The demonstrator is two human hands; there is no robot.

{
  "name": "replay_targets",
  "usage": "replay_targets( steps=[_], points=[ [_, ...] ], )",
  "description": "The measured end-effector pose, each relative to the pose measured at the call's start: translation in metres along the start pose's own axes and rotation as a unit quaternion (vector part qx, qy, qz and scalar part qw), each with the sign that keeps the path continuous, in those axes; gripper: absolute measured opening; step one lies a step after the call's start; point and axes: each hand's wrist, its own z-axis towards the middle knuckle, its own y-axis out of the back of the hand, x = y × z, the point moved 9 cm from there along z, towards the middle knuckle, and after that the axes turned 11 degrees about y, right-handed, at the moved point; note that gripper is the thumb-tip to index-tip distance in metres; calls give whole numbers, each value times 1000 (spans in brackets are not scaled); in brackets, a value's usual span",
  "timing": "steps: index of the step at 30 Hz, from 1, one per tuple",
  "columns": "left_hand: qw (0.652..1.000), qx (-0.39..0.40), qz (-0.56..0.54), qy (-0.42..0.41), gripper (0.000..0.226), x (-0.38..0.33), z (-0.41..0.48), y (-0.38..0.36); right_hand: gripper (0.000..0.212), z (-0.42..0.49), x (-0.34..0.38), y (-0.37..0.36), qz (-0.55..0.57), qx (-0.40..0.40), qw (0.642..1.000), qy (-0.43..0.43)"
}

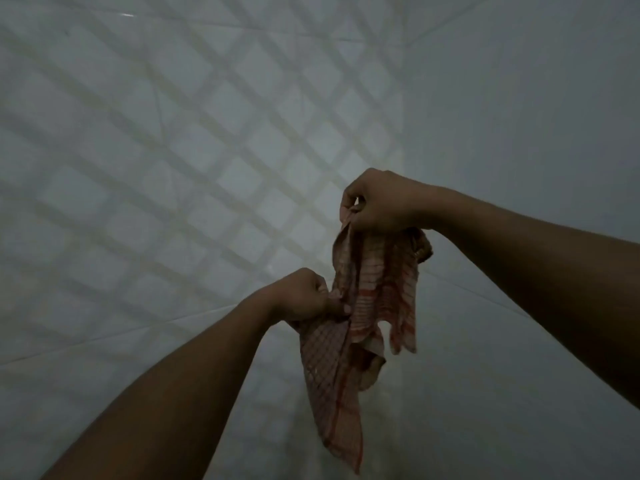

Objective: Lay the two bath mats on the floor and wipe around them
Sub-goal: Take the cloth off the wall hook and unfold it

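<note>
A red-and-white checked cloth (377,289) hangs crumpled in the air between my two hands, above the floor. My right hand (381,202) pinches its upper edge, higher and further away. My left hand (304,296) grips a lower part of the same cloth, closer to me, and a long flap dangles below it. No bath mat is in view.
Pale tiled floor (173,150) fills the view, crossed by a lattice of diagonal shadow bands. A grout line runs across the lower left. The light is dim.
</note>
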Motion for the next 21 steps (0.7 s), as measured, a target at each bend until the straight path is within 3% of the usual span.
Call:
replay_targets(
  steps=[3, 6, 9, 13, 16, 21],
  points=[
    [996, -77, 8, 37, 31, 34, 7, 35, 12, 37, 12, -22, 22, 16, 999, 37],
    [979, -178, 1, 100, 43, 69, 7, 73, 12, 69, 28, -52, 59, 68, 993, 72],
    [941, -289, -104, 141, 35, 100, -4, 116, 17, 90, 44, -86, 136, 140, 975, 107],
    [869, -430, -196, 147, 32, 125, -33, 165, 31, 107, 55, -135, 280, 252, 920, 113],
    [832, -479, -246, 135, 36, 124, -57, 185, 29, 120, 64, -167, 376, 295, 871, 114],
    [820, -484, -264, 151, 18, 135, -97, 198, 27, 150, 80, -202, 553, 234, 795, 87]
  ],
)
